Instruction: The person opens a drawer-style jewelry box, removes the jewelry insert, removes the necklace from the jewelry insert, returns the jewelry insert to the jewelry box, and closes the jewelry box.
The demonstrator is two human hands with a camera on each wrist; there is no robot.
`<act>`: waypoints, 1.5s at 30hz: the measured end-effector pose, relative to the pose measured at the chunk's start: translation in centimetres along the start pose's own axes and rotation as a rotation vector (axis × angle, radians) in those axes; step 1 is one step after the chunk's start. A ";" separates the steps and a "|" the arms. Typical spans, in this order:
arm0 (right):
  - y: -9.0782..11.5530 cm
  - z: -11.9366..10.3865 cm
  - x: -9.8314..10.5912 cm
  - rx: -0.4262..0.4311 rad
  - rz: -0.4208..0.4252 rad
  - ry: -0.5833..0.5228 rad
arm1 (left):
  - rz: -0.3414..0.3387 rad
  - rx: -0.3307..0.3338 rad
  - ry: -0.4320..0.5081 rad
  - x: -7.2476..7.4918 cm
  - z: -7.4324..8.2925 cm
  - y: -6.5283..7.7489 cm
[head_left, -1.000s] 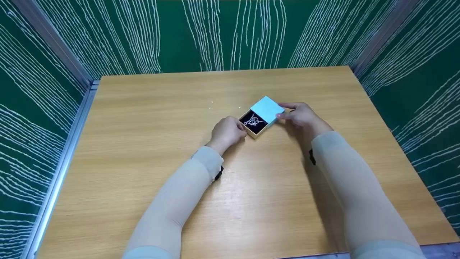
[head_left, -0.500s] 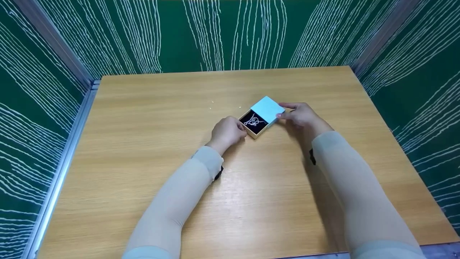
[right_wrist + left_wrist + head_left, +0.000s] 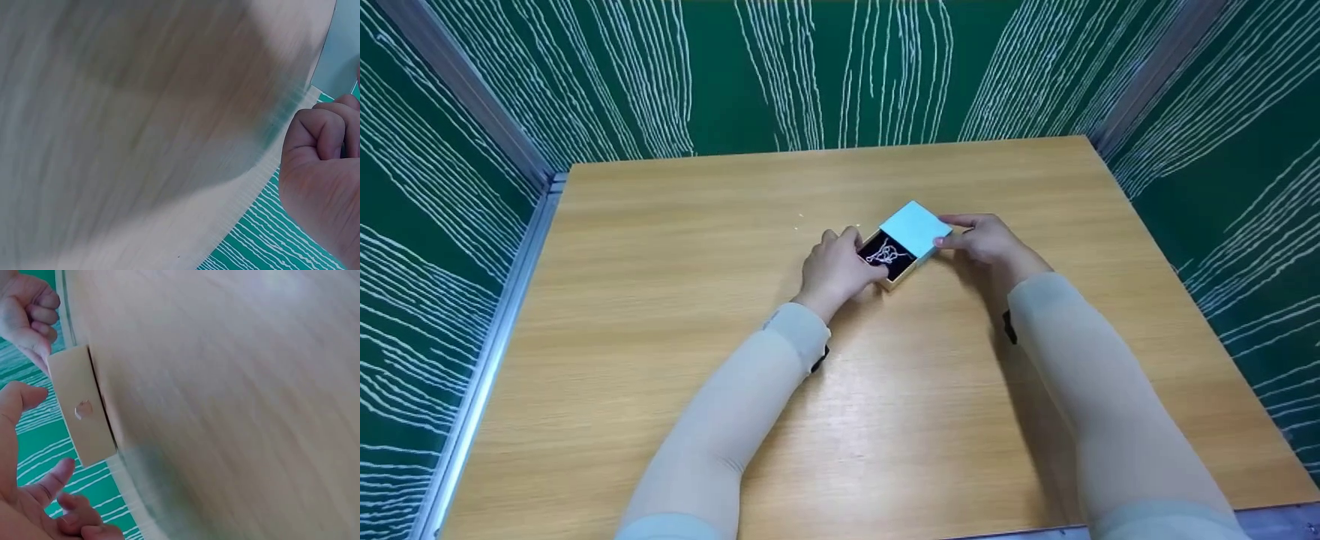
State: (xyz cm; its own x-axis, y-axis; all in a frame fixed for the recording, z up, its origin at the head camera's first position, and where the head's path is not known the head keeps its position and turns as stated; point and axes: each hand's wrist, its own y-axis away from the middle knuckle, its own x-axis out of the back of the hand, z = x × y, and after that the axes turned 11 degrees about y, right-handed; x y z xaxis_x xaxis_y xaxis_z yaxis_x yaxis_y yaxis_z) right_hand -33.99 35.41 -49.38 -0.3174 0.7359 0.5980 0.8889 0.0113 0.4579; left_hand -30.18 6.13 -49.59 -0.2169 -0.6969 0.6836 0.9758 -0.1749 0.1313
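A small box with a light blue sleeve [image 3: 916, 228] lies on the wooden table, its tan drawer [image 3: 84, 408] pulled partway out toward the left hand. A tangled silver chain necklace [image 3: 887, 253] lies on the drawer's black lining. My right hand [image 3: 988, 238] pinches the sleeve at its right corner between thumb and index finger; in the right wrist view its other fingers are curled. My left hand [image 3: 834, 271] is spread at the drawer's end, thumb and fingers apart. In the left wrist view, a gap shows between those fingers and the drawer front, which has a small round mark or hole.
The wooden table [image 3: 675, 330] extends around the box on all sides. Several tiny pale specks [image 3: 800, 216] lie to the left of the box. Green walls [image 3: 720, 75] with white streaks stand behind and at both sides, with metal posts [image 3: 487, 90] at the corners.
My left hand has let go of the drawer's end, its thumb and fingers now spread apart. The right hand and the box have hardly moved.
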 end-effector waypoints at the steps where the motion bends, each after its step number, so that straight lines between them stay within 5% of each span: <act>1: 0.0 -0.1 0.0 -0.009 -0.005 -0.004 | 0.005 0.000 -0.012 -0.2 0.0 0.0; 18: -0.3 -0.1 -0.5 -0.049 -0.009 -0.018 | 0.031 0.037 -0.214 -1.9 1.8 0.1; 32: 0.2 -0.1 0.2 -0.007 -0.019 0.009 | 0.005 0.116 -0.247 -2.5 3.6 -1.0; 45: 0.1 -0.1 0.3 -0.014 -0.011 0.002 | -0.028 0.119 -0.292 -2.6 4.1 -1.3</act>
State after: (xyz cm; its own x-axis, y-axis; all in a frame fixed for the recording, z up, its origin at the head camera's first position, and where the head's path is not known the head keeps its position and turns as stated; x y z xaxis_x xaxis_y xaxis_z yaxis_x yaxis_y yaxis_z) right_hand -34.09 35.57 -49.07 -0.3280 0.7346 0.5939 0.8807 0.0102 0.4736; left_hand -30.80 11.03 -48.54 -0.2432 -0.4608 0.8536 0.9698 -0.0966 0.2242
